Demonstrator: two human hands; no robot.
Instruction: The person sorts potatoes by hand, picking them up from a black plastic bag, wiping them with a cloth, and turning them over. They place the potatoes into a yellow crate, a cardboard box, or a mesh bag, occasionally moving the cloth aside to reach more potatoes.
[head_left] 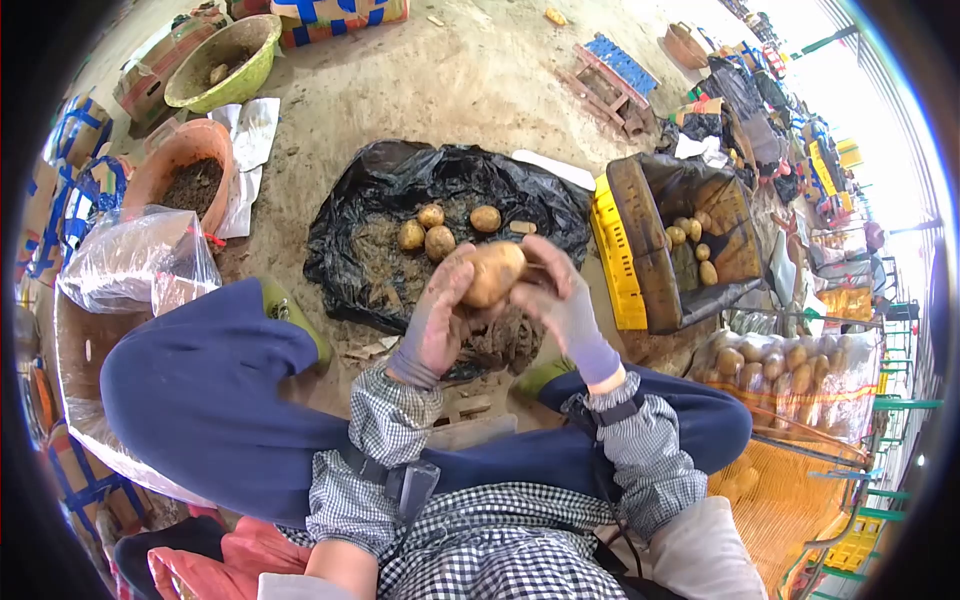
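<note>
A large potato (493, 275) is held up over a crumpled black plastic sheet (345, 215). My left hand (438, 318), in a dirty grey glove, is closed round its left side. Gloved too, my right hand (565, 305) curves about the potato's right end, thumb and fingers against it and slightly blurred. Beyond the hands, several smaller potatoes (439, 242) lie on the dirt-covered sheet, with another potato (485, 219) just to their right. Below the held potato sits a dark clump of soil (510, 340), partly hidden by my hands.
On the right stands a yellow crate (622, 255) lined with dark plastic, several potatoes inside. Behind it is a clear bag of potatoes (790, 365). To the left are an orange tub of soil (222, 150), a green basin (262, 50) and a plastic-covered box (85, 350).
</note>
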